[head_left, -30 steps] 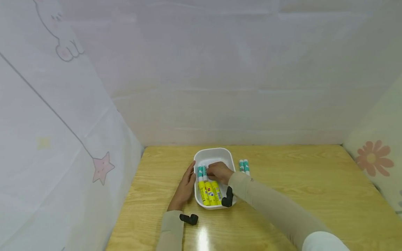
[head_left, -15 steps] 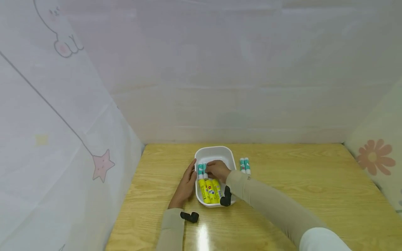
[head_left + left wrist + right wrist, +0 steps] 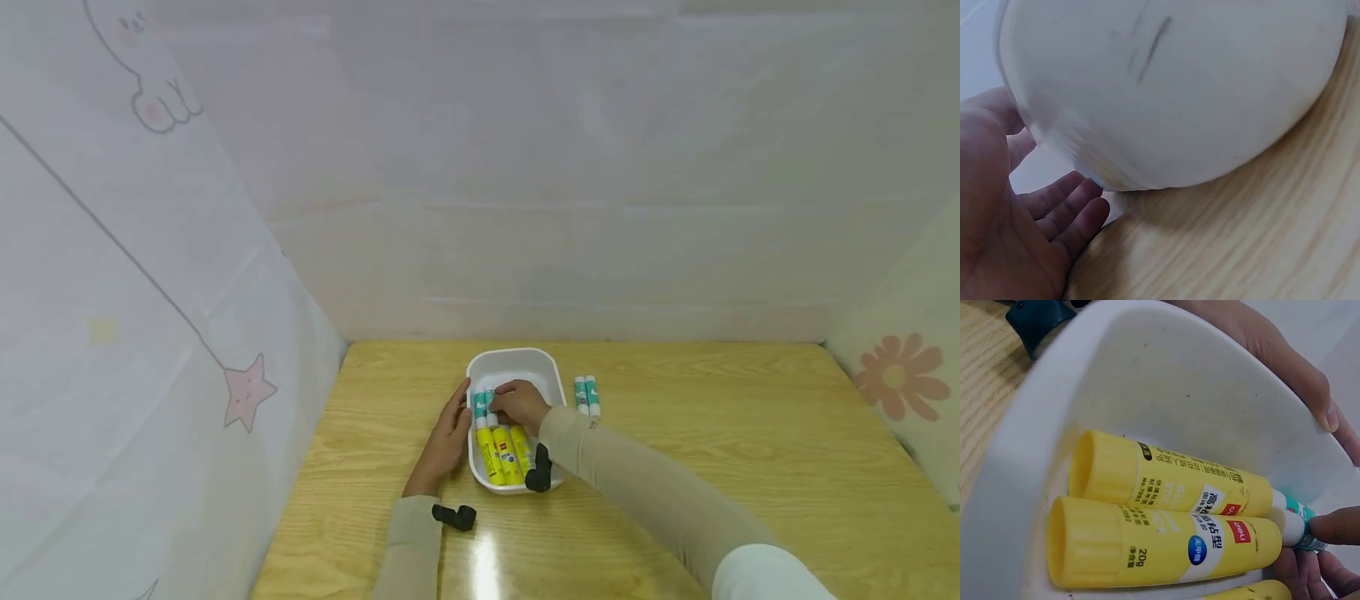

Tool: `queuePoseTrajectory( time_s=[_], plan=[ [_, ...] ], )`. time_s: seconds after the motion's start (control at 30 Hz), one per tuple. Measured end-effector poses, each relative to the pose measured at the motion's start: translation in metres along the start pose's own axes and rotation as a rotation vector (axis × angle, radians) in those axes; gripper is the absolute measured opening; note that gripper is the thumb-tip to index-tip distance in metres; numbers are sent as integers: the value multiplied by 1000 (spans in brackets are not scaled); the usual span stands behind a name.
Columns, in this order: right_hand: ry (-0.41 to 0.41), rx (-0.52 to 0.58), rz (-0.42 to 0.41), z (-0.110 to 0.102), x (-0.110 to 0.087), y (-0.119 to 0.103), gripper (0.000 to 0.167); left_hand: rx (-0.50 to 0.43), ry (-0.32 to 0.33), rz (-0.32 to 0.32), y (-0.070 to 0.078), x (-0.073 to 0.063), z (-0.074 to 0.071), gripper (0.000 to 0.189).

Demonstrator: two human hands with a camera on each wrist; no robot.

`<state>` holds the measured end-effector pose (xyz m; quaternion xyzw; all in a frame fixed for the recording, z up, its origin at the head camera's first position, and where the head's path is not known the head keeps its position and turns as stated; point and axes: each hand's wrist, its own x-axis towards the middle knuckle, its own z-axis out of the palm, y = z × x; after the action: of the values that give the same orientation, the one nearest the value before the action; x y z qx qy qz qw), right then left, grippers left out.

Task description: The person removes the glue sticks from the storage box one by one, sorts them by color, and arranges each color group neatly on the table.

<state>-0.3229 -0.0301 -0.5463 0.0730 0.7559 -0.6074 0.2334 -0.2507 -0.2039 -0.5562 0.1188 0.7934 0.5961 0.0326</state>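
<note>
A white plastic tray (image 3: 552, 373) stands on the wooden table. In its near half lie three yellow glue sticks (image 3: 1166, 540) side by side. Behind them are two smaller green-and-white glue sticks (image 3: 481, 408) along the left wall. My right hand (image 3: 522, 407) reaches into the tray and pinches the right one of these small glue sticks (image 3: 1294, 526) between thumb and fingers. My left hand (image 3: 446, 443) rests against the tray's outer left side, its fingers relaxed along the wall (image 3: 1147, 112) and fingertips near the table.
Two more green-and-white glue sticks (image 3: 587, 396) lie together on the table (image 3: 720, 467) right of the tray. A pale printed cloth (image 3: 585, 208) hangs behind the table and along both sides. Each wrist carries a black camera mount (image 3: 454, 517).
The view has shifted slightly, so the scene sits a little higher and further right. Both hands keep nearly the same places at the tray, and the glue sticks stay as they were.
</note>
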Motion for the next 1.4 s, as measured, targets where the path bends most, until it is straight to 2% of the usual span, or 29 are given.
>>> queuePoseTrajectory(
  time_s=[0.13, 0.27, 0.47, 0.53, 0.77, 0.97, 1.1, 1.33, 1.4],
  plan=[
    [8, -24, 5, -1, 0, -1, 40, -21, 23, -12, -7, 2, 3, 53],
    [10, -28, -6, 0, 0, -2, 41, 4, 51, -17, -16, 5, 6, 52],
    [6, -29, -2, 0, 0, -1, 41, -14, 29, -24, -3, 1, 4, 53],
    [-1, -19, 3, 0, 0, -1, 40, -8, 14, -23, -3, 2, 3, 53],
    [-38, 74, 11, -5, -1, -3, 42, 9, 44, -14, -31, 9, 6, 52],
    [-58, 122, -18, -11, -10, -14, 43, 3, 68, -19, -39, 11, 7, 52],
    [-72, 160, -46, -20, -18, -24, 43, -4, 67, -24, -37, 11, 8, 52],
    [-126, 209, -97, -45, -31, -40, 42, -25, 15, -68, -5, 2, 2, 53],
    [-135, 221, -115, -54, -36, -45, 43, -6, 8, -66, -1, 1, 1, 53]
  ],
)
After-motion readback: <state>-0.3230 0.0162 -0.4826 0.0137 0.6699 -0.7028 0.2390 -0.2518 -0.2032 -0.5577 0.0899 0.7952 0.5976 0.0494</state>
